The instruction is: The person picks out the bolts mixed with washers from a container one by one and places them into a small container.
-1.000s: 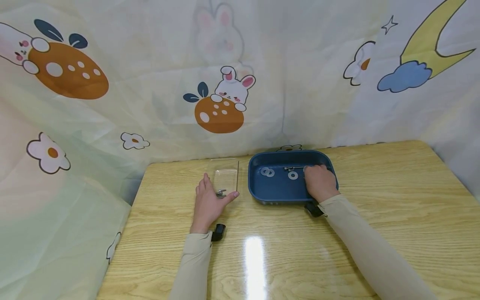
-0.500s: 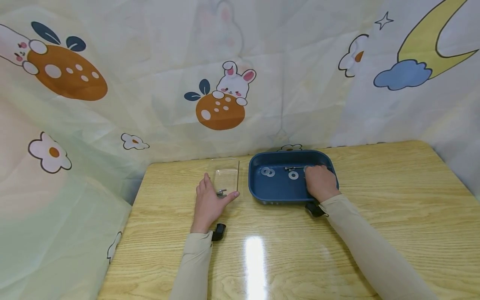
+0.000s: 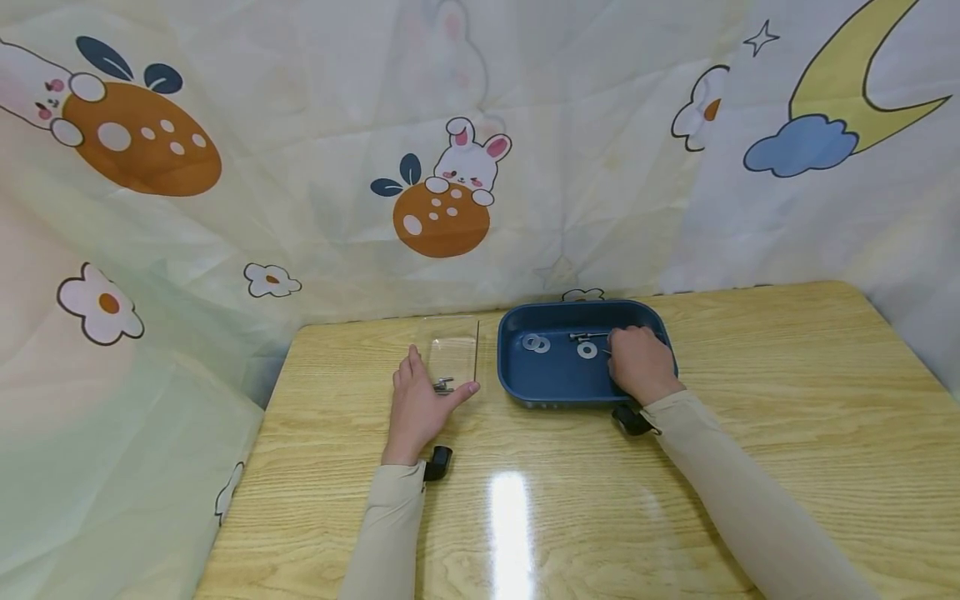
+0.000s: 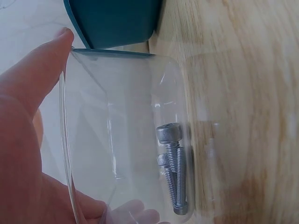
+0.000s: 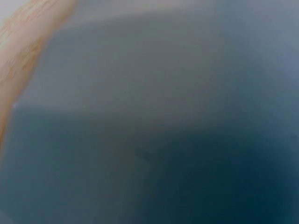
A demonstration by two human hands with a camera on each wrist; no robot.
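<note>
My left hand (image 3: 417, 408) holds a clear plastic box (image 4: 88, 126) with its thumb at one side of the rim and its fingers at the other. Several socket-head bolts (image 4: 175, 163) lie inside this box. My right hand (image 3: 641, 365) reaches over the near side of a dark blue tray (image 3: 547, 390), fingers curled down at its right part. Beside those fingers a thin metal piece shows; I cannot tell whether they grip it. Also in the tray are a single flat washer (image 3: 587, 351), a pair of overlapping washers (image 3: 536, 343) and some bolts (image 3: 585, 337).
Box and tray stand side by side on a wood-grain table (image 3: 570, 500), near its back edge. A printed cloth (image 3: 600, 208) hangs directly behind. The right wrist view is blurred, filled by the blue tray wall (image 5: 210, 177).
The right hand shifts slightly at the tray's right part, and the thin metal piece now shows beside its fingertips. The left hand and the box stay in place.
</note>
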